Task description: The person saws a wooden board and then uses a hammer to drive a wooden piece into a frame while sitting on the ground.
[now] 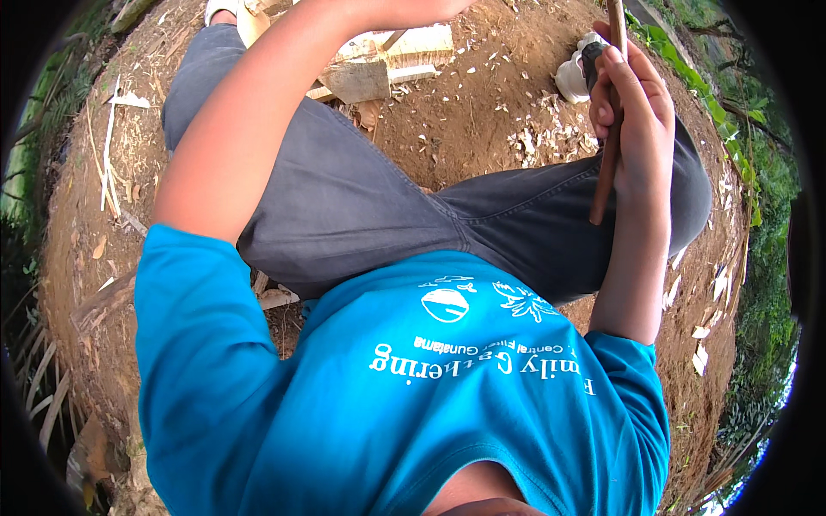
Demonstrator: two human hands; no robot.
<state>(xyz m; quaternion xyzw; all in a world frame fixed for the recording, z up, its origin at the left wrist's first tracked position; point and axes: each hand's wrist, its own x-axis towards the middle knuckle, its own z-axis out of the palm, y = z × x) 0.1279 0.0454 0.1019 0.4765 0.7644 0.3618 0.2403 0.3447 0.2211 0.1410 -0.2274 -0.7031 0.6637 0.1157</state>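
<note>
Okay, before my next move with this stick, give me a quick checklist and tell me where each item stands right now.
1. Right hand closed around the brown stick: ok.
2. Stick's upper end in view: not ok, it runs past the top edge.
3. Left hand in view: not ok, only the forearm reaches to the top edge.
4. Dark tool by the right fingers, what it is and where its edge points: cannot tell.
5. Wooden block on the dirt ahead, between the knees: ok.
6. Wood chips lie on bare ground, not on the grey trousers: ok.
</note>
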